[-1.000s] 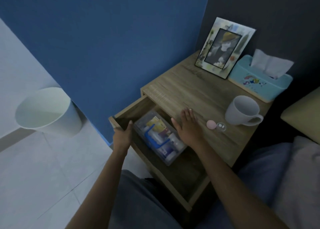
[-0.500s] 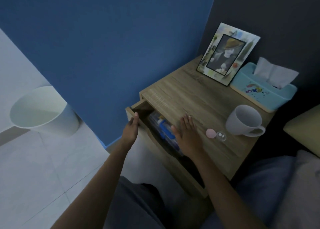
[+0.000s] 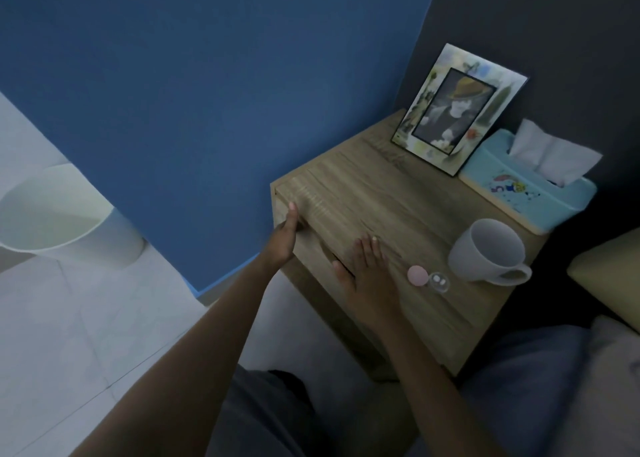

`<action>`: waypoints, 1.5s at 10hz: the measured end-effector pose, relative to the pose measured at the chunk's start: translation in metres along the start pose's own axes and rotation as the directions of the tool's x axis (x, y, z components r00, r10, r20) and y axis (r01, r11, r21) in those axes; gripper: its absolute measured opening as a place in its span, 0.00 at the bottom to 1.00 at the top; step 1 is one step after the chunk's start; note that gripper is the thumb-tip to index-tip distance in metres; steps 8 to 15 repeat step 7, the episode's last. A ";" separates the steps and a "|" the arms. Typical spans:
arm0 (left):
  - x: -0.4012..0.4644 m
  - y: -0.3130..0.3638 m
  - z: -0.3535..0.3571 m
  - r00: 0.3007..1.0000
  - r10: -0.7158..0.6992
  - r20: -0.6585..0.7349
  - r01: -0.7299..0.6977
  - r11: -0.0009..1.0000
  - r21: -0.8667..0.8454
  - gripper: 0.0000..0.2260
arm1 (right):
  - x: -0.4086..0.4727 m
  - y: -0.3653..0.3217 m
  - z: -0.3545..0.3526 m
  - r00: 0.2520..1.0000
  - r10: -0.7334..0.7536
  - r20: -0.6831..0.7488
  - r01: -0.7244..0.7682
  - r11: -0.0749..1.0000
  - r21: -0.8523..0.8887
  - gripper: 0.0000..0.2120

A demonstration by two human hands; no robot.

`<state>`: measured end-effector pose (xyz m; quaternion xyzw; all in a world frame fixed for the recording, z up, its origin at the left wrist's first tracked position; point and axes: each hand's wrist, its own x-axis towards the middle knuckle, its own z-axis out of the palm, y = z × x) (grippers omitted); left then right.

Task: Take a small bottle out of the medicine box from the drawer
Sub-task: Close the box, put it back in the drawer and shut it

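Note:
The wooden nightstand's drawer (image 3: 313,254) is shut, so the medicine box inside is hidden. My left hand (image 3: 284,238) lies flat against the left end of the drawer front, fingers straight, holding nothing. Palm down, my right hand (image 3: 367,273) rests on the front edge of the nightstand top (image 3: 374,193) with its fingers spread, thumb over the edge. A small clear bottle (image 3: 439,281) lies on the top just right of that hand, with a pink round cap (image 3: 416,275) beside it.
A grey mug (image 3: 486,248) stands right of the small bottle. Behind it are a light blue tissue box (image 3: 526,186) and a picture frame (image 3: 457,108) leaning on the dark wall. A white bin (image 3: 59,214) stands on the tiled floor at left. Bedding lies at right.
The drawer was open with the medicine box showing; my left hand has pushed it fully shut. My right hand has stayed on the top's front edge.

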<state>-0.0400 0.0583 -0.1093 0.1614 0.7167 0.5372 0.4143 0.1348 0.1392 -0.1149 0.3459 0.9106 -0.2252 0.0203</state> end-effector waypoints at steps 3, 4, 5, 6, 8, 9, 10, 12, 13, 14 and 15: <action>0.002 0.012 0.002 0.998 -0.032 0.047 0.020 0.973 0.231 0.42 | 0.003 0.001 0.001 1.000 -0.003 -0.002 0.003 1.000 0.005 0.42; -0.011 0.012 -0.006 1.000 -0.011 0.011 0.004 0.860 0.510 0.37 | 0.004 -0.001 -0.005 1.000 0.012 0.029 -0.012 1.000 -0.012 0.36; -0.033 0.012 -0.024 1.000 0.026 0.003 -0.020 0.681 0.732 0.33 | 0.003 -0.010 -0.019 0.992 0.072 0.103 -0.075 0.997 0.022 0.36; -0.068 0.013 -0.056 0.998 0.053 -0.016 -0.012 0.496 0.868 0.32 | 0.001 -0.022 -0.035 0.965 0.121 0.233 -0.112 0.992 -0.053 0.32; -0.116 0.013 -0.101 0.992 0.073 -0.104 0.067 0.396 0.916 0.33 | 0.002 -0.040 -0.048 0.970 0.080 0.231 -0.050 0.990 -0.132 0.27; -0.116 0.013 -0.101 0.992 0.073 -0.104 0.067 0.396 0.916 0.33 | 0.002 -0.040 -0.048 0.970 0.080 0.231 -0.050 0.990 -0.132 0.27; -0.116 0.013 -0.101 0.992 0.073 -0.104 0.067 0.396 0.916 0.33 | 0.002 -0.040 -0.048 0.970 0.080 0.231 -0.050 0.990 -0.132 0.27; -0.116 0.013 -0.101 0.992 0.073 -0.104 0.067 0.396 0.916 0.33 | 0.002 -0.040 -0.048 0.970 0.080 0.231 -0.050 0.990 -0.132 0.27; -0.116 0.013 -0.101 0.992 0.073 -0.104 0.067 0.396 0.916 0.33 | 0.002 -0.040 -0.048 0.970 0.080 0.231 -0.050 0.990 -0.132 0.27; -0.116 0.013 -0.101 0.992 0.073 -0.104 0.067 0.396 0.916 0.33 | 0.002 -0.040 -0.048 0.970 0.080 0.231 -0.050 0.990 -0.132 0.27; -0.116 0.013 -0.101 0.992 0.073 -0.104 0.067 0.396 0.916 0.33 | 0.002 -0.040 -0.048 0.970 0.080 0.231 -0.050 0.990 -0.132 0.27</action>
